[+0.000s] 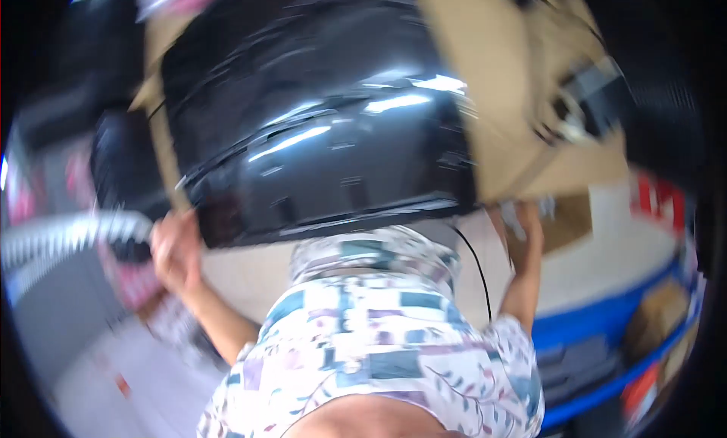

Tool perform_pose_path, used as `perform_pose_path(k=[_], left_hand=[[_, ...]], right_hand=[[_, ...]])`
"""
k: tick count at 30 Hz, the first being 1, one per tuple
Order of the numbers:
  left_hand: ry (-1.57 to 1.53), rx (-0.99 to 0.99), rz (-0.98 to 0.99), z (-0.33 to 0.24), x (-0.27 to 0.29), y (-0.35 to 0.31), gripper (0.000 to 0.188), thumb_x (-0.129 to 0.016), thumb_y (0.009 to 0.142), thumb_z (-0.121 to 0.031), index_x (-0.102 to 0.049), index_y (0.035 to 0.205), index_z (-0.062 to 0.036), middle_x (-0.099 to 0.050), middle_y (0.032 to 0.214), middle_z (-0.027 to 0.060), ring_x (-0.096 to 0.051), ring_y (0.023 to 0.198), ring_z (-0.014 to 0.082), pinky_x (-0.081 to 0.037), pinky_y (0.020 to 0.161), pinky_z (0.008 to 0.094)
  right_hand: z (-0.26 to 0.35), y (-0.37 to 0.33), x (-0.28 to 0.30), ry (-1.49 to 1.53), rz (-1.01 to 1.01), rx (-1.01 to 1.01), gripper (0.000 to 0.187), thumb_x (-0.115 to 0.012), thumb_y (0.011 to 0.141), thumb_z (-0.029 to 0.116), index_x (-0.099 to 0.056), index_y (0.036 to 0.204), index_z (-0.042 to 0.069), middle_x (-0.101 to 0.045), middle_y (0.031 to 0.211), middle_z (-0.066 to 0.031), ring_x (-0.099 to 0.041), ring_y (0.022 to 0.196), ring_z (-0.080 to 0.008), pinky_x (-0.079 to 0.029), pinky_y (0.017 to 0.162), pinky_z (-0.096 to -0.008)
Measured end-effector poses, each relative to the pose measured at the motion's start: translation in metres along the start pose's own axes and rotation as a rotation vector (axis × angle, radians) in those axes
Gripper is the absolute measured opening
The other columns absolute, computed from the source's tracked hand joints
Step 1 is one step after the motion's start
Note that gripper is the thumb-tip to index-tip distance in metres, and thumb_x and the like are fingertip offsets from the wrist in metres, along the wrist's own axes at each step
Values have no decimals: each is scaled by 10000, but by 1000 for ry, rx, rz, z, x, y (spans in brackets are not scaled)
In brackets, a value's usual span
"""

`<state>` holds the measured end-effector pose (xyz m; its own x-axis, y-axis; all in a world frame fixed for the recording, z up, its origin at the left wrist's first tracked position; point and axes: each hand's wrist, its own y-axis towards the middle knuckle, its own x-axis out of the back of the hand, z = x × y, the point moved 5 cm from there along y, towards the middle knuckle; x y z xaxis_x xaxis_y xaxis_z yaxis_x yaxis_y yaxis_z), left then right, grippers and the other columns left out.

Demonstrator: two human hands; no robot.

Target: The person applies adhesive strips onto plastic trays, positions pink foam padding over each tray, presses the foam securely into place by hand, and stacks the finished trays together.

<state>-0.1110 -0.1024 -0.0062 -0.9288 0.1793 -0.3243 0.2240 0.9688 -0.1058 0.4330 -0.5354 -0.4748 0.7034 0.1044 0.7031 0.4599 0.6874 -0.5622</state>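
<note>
A large glossy black plastic panel [356, 165], with small slots and a ridge across it, lies in front of me and reflects bright lights. Its near edge runs close to my waist. My left hand [176, 249] is closed at the panel's near left corner; its fingertips are partly hidden there. To the right of the panel, my right hand [524, 220] reaches the near edge of the brown cardboard [492, 97] under the panel. Blur and the cardboard's edge hide whether those fingers are closed.
A pale ribbed hose [83, 230] comes in from the left beside a black rounded object [125, 165]. On the cardboard at right sits a blurred dark object [594, 97] with cords. A thin black cable [478, 268] hangs near my right side. A blue-edged crate [591, 324] stands lower right.
</note>
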Motion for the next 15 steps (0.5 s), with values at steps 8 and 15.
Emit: perform_pose_path(k=[8,15], left_hand=[[111,61,-63,-3,-53,-23,171,-648,895,-77,-608,1053,-23,-622,909,62,-584,660,77,-420,455,182],[-67,67,37,23,-70,-23,199,-643,886,-45,-595,1077,-22,-641,941,84,-619,665,103,-467,438,217]], right_hand=[[327,-155,246,174,268,423,142,-624,848,76,-723,931,18,-653,660,-136,-655,586,-271,-519,605,-333],[560,-206,241,498,-91,1103,103,-697,800,10,-715,899,-6,-678,748,-116,-664,635,-228,-495,581,-295]])
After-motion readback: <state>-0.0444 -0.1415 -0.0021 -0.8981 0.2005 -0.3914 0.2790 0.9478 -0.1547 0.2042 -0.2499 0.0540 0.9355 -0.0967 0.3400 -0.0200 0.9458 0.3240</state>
